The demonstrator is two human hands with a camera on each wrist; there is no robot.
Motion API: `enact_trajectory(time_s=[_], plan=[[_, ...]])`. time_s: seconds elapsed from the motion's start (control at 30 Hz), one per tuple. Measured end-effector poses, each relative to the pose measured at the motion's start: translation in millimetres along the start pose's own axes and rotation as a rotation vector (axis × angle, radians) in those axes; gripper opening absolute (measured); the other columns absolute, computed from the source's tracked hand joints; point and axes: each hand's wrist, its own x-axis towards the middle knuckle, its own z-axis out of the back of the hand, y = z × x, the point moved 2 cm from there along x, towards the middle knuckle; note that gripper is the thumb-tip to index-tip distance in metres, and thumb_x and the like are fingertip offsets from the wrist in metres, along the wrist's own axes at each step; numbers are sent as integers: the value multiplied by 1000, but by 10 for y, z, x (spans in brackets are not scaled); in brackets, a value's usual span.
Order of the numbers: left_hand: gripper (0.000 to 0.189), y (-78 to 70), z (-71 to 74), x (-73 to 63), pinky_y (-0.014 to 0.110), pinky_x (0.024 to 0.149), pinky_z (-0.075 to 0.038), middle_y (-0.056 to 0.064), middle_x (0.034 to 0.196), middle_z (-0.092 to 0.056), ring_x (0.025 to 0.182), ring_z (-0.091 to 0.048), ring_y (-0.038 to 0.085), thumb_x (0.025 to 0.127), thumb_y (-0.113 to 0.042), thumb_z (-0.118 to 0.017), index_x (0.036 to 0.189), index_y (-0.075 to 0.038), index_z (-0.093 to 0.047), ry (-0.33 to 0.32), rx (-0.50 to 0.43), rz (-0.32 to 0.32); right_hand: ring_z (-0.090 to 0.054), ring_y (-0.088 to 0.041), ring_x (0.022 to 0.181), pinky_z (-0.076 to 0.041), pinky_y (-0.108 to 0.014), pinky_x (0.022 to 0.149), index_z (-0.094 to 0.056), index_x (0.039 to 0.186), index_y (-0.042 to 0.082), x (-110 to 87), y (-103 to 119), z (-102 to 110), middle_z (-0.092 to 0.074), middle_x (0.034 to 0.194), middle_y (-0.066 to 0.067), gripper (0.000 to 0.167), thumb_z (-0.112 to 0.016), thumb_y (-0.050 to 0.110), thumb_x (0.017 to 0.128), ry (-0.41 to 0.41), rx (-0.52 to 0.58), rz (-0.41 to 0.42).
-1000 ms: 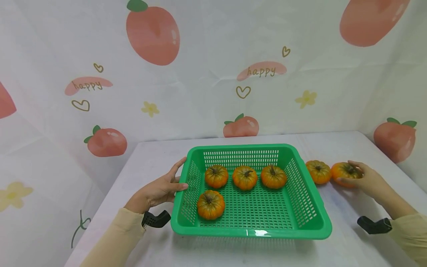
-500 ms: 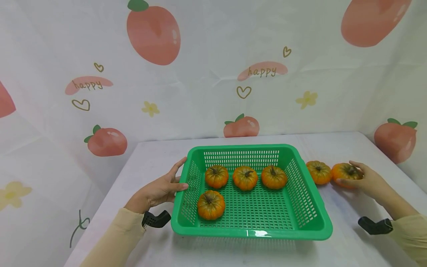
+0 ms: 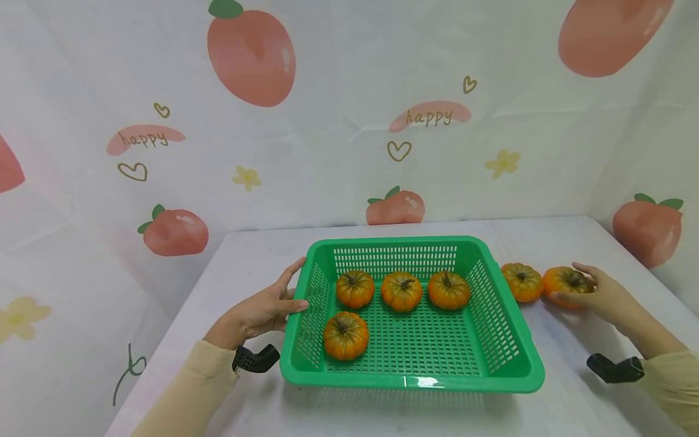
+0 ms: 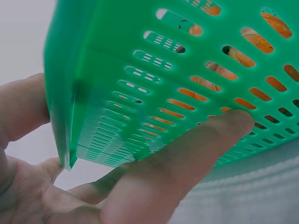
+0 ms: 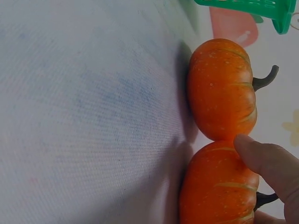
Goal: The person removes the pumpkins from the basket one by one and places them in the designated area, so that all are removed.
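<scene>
My left hand (image 3: 261, 314) grips the left side of a green plastic basket (image 3: 464, 382), thumb at the rim and fingers under it against the slotted side wall (image 4: 110, 65). The basket looks slightly raised at that side. Off to the right, my right hand (image 3: 610, 300) holds a small orange pumpkin (image 3: 561, 279) on the table between thumb and fingers. In the right wrist view the thumb (image 5: 268, 161) lies across the upper side of this pumpkin (image 5: 217, 186); most other fingers are hidden. A second pumpkin (image 3: 521, 281) touches it, standing between it and the basket.
Several pumpkins sit inside the basket: a row along the back and one pumpkin (image 3: 346, 335) at the front left. The white-covered table (image 3: 262, 249) ends at a fruit-printed cloth (image 3: 327, 152) behind. Black wrist cameras sit on both wrists.
</scene>
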Motion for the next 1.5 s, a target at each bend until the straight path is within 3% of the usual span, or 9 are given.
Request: enact_trajectory(time_s=[0.5,0.73,1.1,1.3,1.4,1.5], plan=[[100,-2,-6,5,56,88,-51,28,153,-23,111,-62,34,94,-8,-62,150,-48,11,7,-4,-1,-23,-66,118,-32,-74,91,-5,148,-12,24,-8,83,-16,136,-52,97,-58,49,93,7,0,29],[100,-1,-11,9,56,88,-51,29,152,-24,110,-63,35,95,-8,-61,151,-46,12,13,4,1,-24,-65,119,-33,-74,90,-5,148,-12,-6,75,223,-17,137,-50,93,-53,49,96,-3,-20,46],[98,1,-1,3,55,87,-52,29,152,-25,108,-64,34,96,-7,-58,150,-49,11,18,7,-2,-28,-64,124,-33,-72,90,-7,151,-6,-123,513,426,-19,145,-43,92,-56,48,95,-116,-9,100],[97,7,-2,5,55,87,-52,29,153,-24,107,-64,33,96,-7,-59,149,-51,9,15,7,-1,-29,-61,128,-34,-73,88,-10,155,4,-261,862,444,-21,150,-36,86,-58,43,95,-205,31,182],[98,8,1,7,55,87,-52,30,152,-24,108,-64,34,96,-8,-59,150,-49,11,16,11,-3,-32,-57,130,-34,-66,92,-13,156,10,-342,1058,448,-24,153,-30,83,-60,42,94,-242,51,219],[98,8,6,4,55,88,-51,30,152,-25,108,-64,34,96,-7,-59,150,-47,12,15,12,-1,-36,-53,130,-50,-34,91,-17,156,18,-413,1229,439,-27,155,-25,80,-62,41,93,-265,101,257]])
